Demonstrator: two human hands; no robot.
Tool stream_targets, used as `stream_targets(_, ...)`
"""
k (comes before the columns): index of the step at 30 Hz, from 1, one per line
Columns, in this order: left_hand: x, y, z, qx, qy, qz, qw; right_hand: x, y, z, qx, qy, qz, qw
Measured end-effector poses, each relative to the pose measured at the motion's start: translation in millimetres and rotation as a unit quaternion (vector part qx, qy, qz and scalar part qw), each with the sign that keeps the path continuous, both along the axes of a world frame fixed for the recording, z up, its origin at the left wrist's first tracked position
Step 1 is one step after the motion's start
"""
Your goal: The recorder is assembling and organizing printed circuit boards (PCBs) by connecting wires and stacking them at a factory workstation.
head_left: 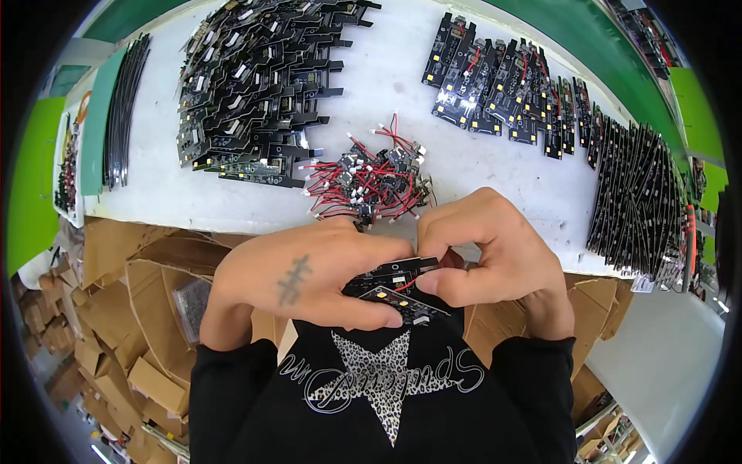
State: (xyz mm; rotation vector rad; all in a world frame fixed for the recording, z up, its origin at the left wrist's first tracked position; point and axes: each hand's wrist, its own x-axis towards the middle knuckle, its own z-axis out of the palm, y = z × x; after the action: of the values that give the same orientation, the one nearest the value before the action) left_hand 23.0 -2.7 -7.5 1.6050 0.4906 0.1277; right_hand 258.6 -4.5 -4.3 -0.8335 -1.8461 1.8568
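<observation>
Close to my chest, at the table's near edge, my left hand (301,271) grips a black circuit board (394,290) between thumb and fingers. A short red wire runs across that board. My right hand (495,255) pinches at the board's right end, by the wire; what exactly lies between its thumb and forefinger is hidden. Just beyond both hands lies a loose heap of small modules with red and black wires (371,182) and white plugs.
Stacked black boards (255,93) cover the table's far left. More boards with yellowish squares and red wires (495,85) lie far right. Bundles of thin black strips (641,193) lie at the right edge, others (126,116) at the left. Cardboard boxes (154,309) stand below the white table (525,174).
</observation>
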Motion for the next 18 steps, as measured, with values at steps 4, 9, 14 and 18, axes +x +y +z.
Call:
stream_targets(4, 0.2, 0.8, -2.5, -0.014, -0.004, -0.019, 1.000, 2.1, -2.5, -6.5, -0.038, 0.047, 0.022, 0.998)
stream_targets(9, -1.9, -0.2, -2.2, -0.052, -0.024, -0.027, 0.998, 3.5, -5.8, -8.6, -0.132, 0.099, 0.011, 0.986)
stream_targets(14, -5.2, -2.0, -1.9, -0.097, 0.003, -0.003, 0.995, 14.3, -0.7, -3.9, -0.082, 0.073, -0.023, 0.994)
stream_targets(18, -4.5, -5.3, 2.4, -0.136, 0.037, 0.056, 0.988, 13.1, -0.1, 11.1, -0.030, 0.001, -0.040, 0.999)
